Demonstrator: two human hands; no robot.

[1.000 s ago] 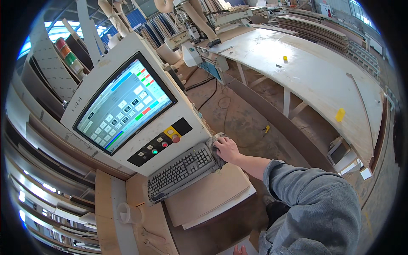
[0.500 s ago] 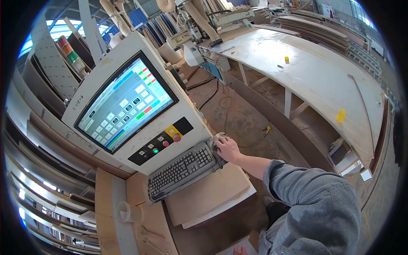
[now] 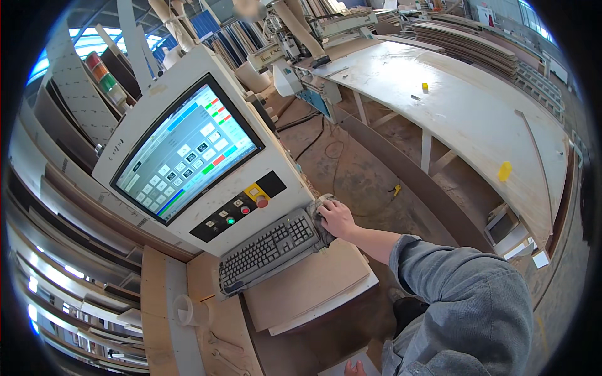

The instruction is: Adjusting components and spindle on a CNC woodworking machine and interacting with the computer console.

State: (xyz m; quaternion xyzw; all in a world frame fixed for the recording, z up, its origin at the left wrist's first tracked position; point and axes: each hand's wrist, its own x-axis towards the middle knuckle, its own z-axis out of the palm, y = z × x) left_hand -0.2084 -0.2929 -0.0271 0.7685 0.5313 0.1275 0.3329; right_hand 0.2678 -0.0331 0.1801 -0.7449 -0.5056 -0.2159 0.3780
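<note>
My right hand [image 3: 335,219] rests curved over a dark computer mouse [image 3: 321,207] at the right end of a grey keyboard [image 3: 266,250]. The keyboard sits below a white machine console [image 3: 125,150] with a lit screen [image 3: 185,150] and a black button panel [image 3: 219,222] carrying a red knob, coloured buttons and a yellow plate. My left hand [image 3: 355,368] shows only in part at the bottom edge, its fingers slightly apart near a white surface [image 3: 370,354]. Brown boards [image 3: 301,294] lie under the keyboard.
A long pale table [image 3: 464,138] with yellow blocks [image 3: 505,170] stands at right, behind a router head [image 3: 288,44]. Cables [image 3: 307,144] cross the dusty floor. Stacked sheets [image 3: 464,47] lie behind. Wrenches [image 3: 226,354] and a plastic tub [image 3: 188,310] are at lower left; panels fill the left.
The view has shifted very slightly. My right hand stays on the mouse, and nothing else has visibly moved.
</note>
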